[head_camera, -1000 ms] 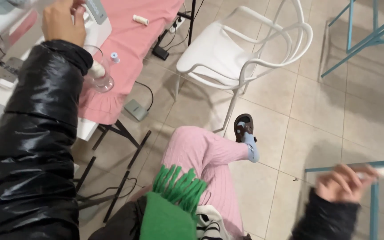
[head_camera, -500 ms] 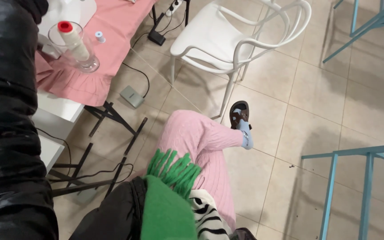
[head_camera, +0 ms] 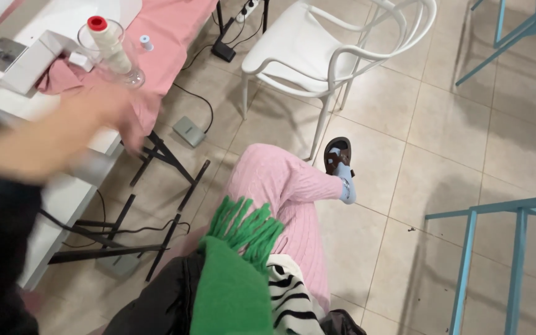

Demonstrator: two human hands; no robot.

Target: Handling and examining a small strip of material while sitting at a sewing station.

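My left hand (head_camera: 103,115) is a blurred shape in motion over the edge of the white table (head_camera: 63,198), just below the pink cloth (head_camera: 169,43). Whether its fingers hold anything cannot be told. A clear glass (head_camera: 122,68) with a cream thread cone, red on top, stands just above the hand, next to a white sewing machine (head_camera: 29,53). A small blue thread spool (head_camera: 146,42) lies on the pink cloth. My right hand is out of the picture. My leg in pink ribbed trousers (head_camera: 280,192) and a green fringed scarf (head_camera: 234,260) fill the lower middle.
A white chair (head_camera: 336,49) stands on the beige tile floor at the top middle. A grey foot pedal (head_camera: 188,131) with its cable lies under the table, near black folding legs (head_camera: 156,205). Blue metal frames (head_camera: 491,248) stand at the right. A power strip (head_camera: 249,9) lies at the top.
The view has swung left and down. My left arm has dropped from high on the table, and the hand now sweeps blurred past the table edge. My right hand has left the picture.
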